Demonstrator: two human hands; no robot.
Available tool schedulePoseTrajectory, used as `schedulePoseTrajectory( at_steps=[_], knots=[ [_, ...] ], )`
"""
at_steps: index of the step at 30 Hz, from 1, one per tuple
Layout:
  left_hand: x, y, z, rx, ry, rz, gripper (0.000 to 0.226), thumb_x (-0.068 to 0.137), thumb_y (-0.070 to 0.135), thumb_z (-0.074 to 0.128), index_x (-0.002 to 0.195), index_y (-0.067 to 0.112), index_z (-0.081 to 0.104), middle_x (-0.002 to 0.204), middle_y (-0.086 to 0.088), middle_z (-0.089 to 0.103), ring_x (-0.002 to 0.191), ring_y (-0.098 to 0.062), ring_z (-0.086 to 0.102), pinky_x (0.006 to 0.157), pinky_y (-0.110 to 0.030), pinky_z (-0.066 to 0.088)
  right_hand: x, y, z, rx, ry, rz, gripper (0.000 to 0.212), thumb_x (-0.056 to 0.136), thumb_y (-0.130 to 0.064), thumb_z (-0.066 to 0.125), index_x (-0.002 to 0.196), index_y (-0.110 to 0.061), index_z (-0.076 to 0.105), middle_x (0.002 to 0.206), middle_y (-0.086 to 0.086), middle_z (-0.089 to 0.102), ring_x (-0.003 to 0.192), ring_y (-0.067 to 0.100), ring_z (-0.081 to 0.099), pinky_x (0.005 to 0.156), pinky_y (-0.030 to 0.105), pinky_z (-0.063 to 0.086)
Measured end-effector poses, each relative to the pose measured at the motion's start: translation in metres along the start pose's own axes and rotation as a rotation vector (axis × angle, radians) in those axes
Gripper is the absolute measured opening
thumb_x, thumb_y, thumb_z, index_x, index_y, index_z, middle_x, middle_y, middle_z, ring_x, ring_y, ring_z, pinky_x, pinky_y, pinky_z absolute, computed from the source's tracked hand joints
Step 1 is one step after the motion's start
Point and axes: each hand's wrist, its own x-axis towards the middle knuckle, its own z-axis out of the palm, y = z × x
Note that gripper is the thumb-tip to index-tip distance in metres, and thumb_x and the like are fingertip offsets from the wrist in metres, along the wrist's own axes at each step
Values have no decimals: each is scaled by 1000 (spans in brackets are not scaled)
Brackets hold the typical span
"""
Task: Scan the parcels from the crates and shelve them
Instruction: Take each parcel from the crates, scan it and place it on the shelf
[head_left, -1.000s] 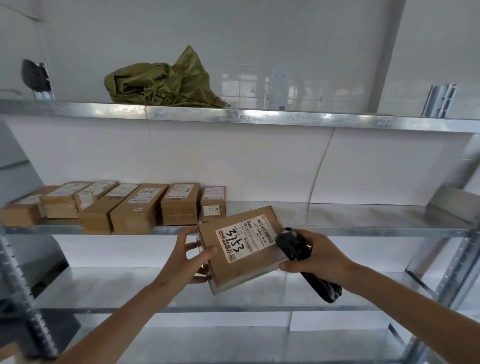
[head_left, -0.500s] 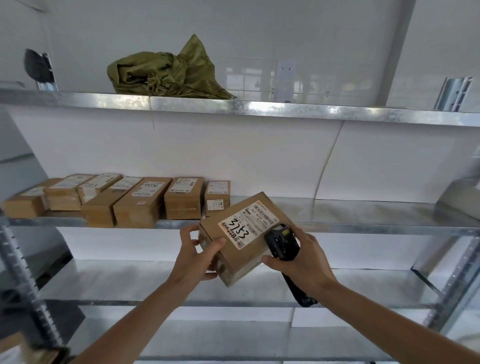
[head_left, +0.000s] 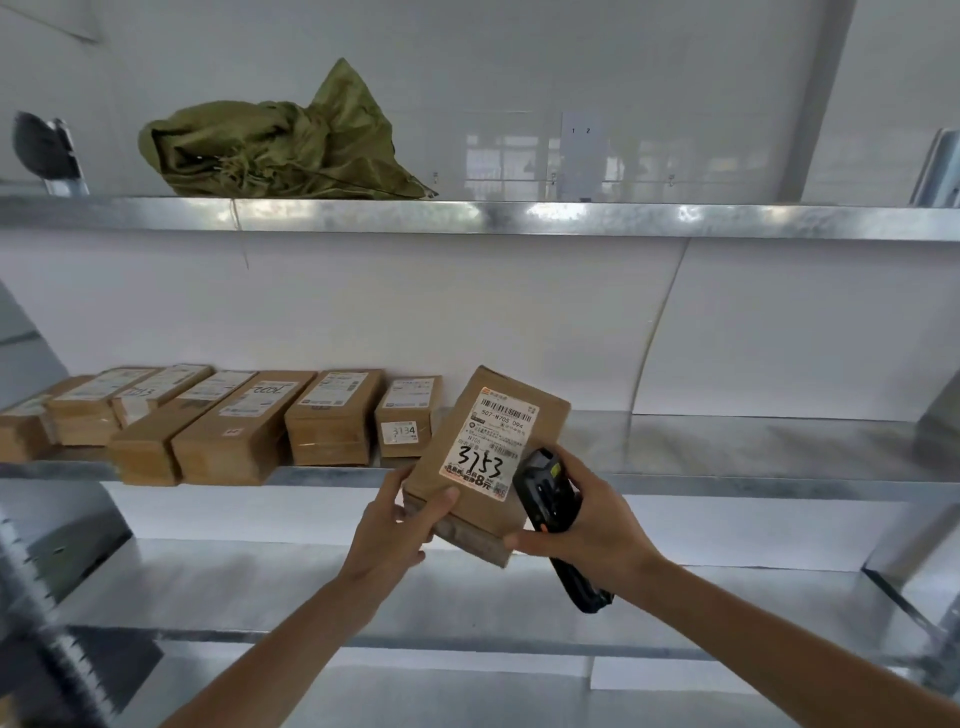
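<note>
Parcel (head_left: 485, 457): gripped at its lower left corner by the left hand (head_left: 395, 530), tilted, before the middle shelf (head_left: 727, 475).
Right hand (head_left: 587, 525): closed around the scanner (head_left: 548, 496), touching the parcel's lower right edge.

Brown cardboard parcel (head_left: 480, 457) marked 3153, tilted label-up, pinched in left hand (head_left: 392, 535); black scanner (head_left: 551, 506) gripped in right hand (head_left: 592, 525).

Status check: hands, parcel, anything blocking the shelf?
Left hand grips parcel 3153; right hand holds scanner, also touching it. Middle shelf right of boxes unobstructed.
</note>
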Motion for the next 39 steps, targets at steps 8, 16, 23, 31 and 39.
schedulePoseTrajectory(
  at_steps=[8, 16, 23, 31, 39],
  knots=[
    [28, 8, 22, 221, 32, 59, 50, 82, 65, 62, 128, 48, 49, 107, 13, 69, 95, -16, 69, 74, -24, 52, 49, 33, -32, -149, -72, -45, 97, 62, -31, 93, 140, -52, 40, 107, -32, 64, 98, -4, 64, 81, 16, 54],
    [44, 12, 23, 405, 57, 59, 58, 82, 71, 52, 134, 45, 49, 109, 17, 64, 80, -9, 70, 57, -10, 47, 84, 46, -28, -131, -95, -58, 83, 63, -28, 87, 137, -44, 52, 96, -21, 70, 84, -1, 67, 69, 15, 51],
    [78, 5, 5, 335, -71, -116, 47, 86, 65, 57, 128, 44, 54, 104, 10, 70, 89, -18, 73, 78, -33, 58, 113, 55, -13, -97, -116, -16, 68, 69, -21, 85, 129, -37, 59, 90, -20, 70, 77, -10, 62, 63, 8, 46],
    [108, 12, -2, 327, -44, -43, 44, 92, 53, 61, 132, 33, 58, 105, 9, 68, 87, -19, 72, 62, -23, 55, 152, 53, -11, -95, -159, 13, 57, 71, -23, 89, 121, -34, 61, 93, -12, 71, 80, 3, 67, 68, 18, 52],
    [144, 16, -6, 283, -26, -86, 53, 93, 49, 65, 141, 31, 53, 107, 3, 69, 86, -25, 73, 74, -39, 59, 187, 53, -8, -150, -198, 17, 55, 73, -27, 91, 116, -37, 58, 104, -14, 70, 91, 2, 66, 73, 18, 51]
  ],
)
